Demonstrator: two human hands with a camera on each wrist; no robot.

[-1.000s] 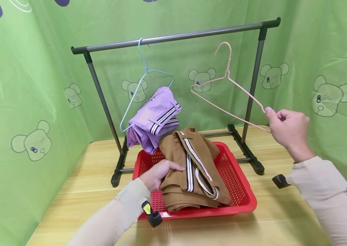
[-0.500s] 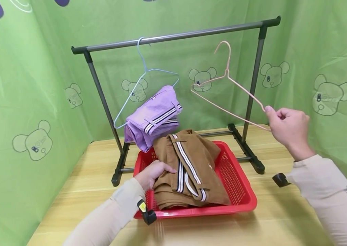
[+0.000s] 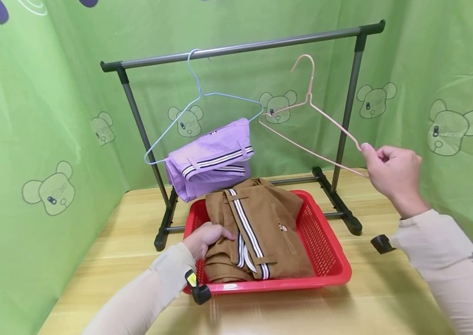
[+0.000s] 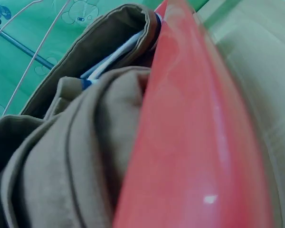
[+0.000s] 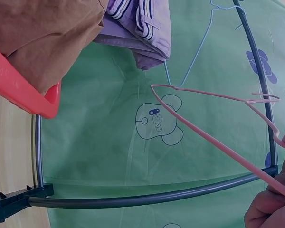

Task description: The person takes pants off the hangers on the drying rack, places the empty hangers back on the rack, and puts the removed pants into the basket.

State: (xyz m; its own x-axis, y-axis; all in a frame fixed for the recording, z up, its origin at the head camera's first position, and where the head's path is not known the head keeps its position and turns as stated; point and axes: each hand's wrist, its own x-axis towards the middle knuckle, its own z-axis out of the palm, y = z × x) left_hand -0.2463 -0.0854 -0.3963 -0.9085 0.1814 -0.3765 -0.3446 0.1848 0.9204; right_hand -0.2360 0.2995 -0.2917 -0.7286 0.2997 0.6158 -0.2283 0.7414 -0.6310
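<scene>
Red plastic forms the basket, which stands on the wooden desk, in from the left edge and nearer the viewer than the far edge. Its walls are pierced with small slots and its rim is smooth and rounded. In it lie brown trousers, loosely folded and filling most of it, with bare slotted wall showing along the right side. Their waistband carries a tape striped dark and white, crossed by brown belt loops, and a small pale motif marks the cloth. Several folded layers show close up in the left wrist view.

The left hand has its grip on the trousers at the basket's left side, thumb over the cloth, other fingers mostly hidden. The right hand, clenched, grasps a pink hanger by its right corner, holding it up bare with the hook just below the crossbar in the head view.

Toward the desk's far edge stands a grey metal rack with black feet. From its crossbar hangs a blue hanger bearing folded purple trousers with a similar striped waistband.
</scene>
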